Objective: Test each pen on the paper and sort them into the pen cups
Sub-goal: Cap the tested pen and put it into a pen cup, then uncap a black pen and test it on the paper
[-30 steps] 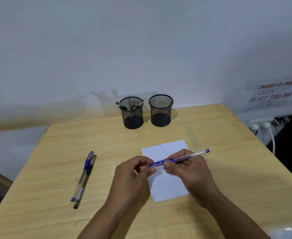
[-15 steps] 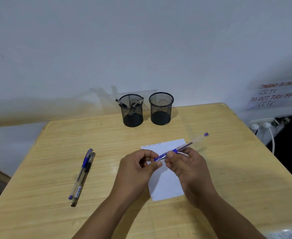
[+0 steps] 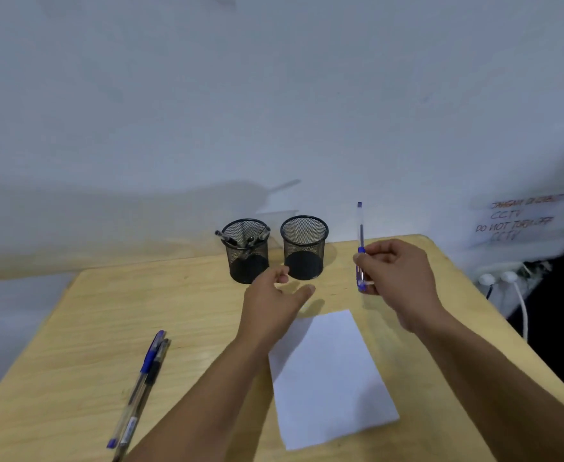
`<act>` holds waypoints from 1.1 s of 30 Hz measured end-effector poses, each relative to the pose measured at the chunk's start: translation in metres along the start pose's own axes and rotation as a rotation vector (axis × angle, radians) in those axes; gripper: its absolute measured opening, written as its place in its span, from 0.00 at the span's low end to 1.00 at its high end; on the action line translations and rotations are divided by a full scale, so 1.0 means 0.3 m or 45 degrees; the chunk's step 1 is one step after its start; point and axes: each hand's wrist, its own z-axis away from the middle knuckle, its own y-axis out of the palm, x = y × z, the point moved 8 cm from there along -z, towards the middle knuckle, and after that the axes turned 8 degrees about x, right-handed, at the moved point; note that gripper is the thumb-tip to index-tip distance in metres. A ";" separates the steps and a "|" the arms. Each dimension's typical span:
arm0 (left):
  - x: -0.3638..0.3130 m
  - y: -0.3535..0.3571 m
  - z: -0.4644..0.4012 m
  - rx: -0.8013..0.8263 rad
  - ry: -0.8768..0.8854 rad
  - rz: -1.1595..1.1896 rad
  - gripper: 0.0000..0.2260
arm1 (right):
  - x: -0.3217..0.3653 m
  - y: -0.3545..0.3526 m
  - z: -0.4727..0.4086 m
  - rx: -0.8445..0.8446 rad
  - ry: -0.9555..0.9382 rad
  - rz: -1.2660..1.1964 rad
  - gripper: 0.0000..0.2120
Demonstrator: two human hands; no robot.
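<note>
I see the pale wooden worktop (image 3: 90, 328) spread beneath both hands. On it, under and between my two forearms, lies the white rectangular sheet of paper (image 3: 327, 378), flat and nearer to me than either hand. Just beyond the left hand (image 3: 270, 305) stand two black wire-mesh pen cups side by side: the left-side mesh cup (image 3: 247, 251), directly past the fingers, holds several dark pens leaning on its rim, and the right-side mesh cup (image 3: 304, 248), past the thumb, shows only its dark base through the mesh. The left hand hovers loosely open, thumb and fingers parted, holding nothing, close in front of the cups. The right hand (image 3: 397, 278) is closed around a clear-barrelled blue pen (image 3: 360, 228), held nearly upright, its upper end rising above the fingers, to the right of the cups. Well to the left of the left forearm, two capped pens, one blue and one black (image 3: 144, 378), lie touching on the worktop.
</note>
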 end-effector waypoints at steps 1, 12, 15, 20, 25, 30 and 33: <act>0.000 0.009 -0.038 -0.011 -0.006 -0.027 0.22 | 0.030 -0.006 -0.034 0.009 -0.039 0.116 0.04; 0.004 0.067 -0.235 -0.208 -0.044 -0.115 0.26 | 0.192 0.161 -0.262 0.276 -0.275 1.024 0.07; 0.012 0.069 -0.246 -0.219 -0.047 -0.128 0.24 | 0.171 0.231 -0.300 0.335 -0.306 1.131 0.04; 0.015 0.063 -0.257 -0.211 -0.071 -0.189 0.25 | 0.137 0.273 -0.322 0.337 -0.354 1.191 0.04; 0.019 0.053 -0.220 -0.090 -0.124 -0.181 0.26 | 0.139 0.203 -0.272 0.130 -0.453 1.109 0.16; 0.051 -0.024 -0.084 0.016 -0.103 -0.186 0.13 | 0.079 0.134 -0.133 -0.070 -0.476 0.656 0.05; 0.089 -0.108 0.005 0.028 -0.072 -0.304 0.07 | -0.020 0.212 -0.050 0.051 -0.334 0.542 0.01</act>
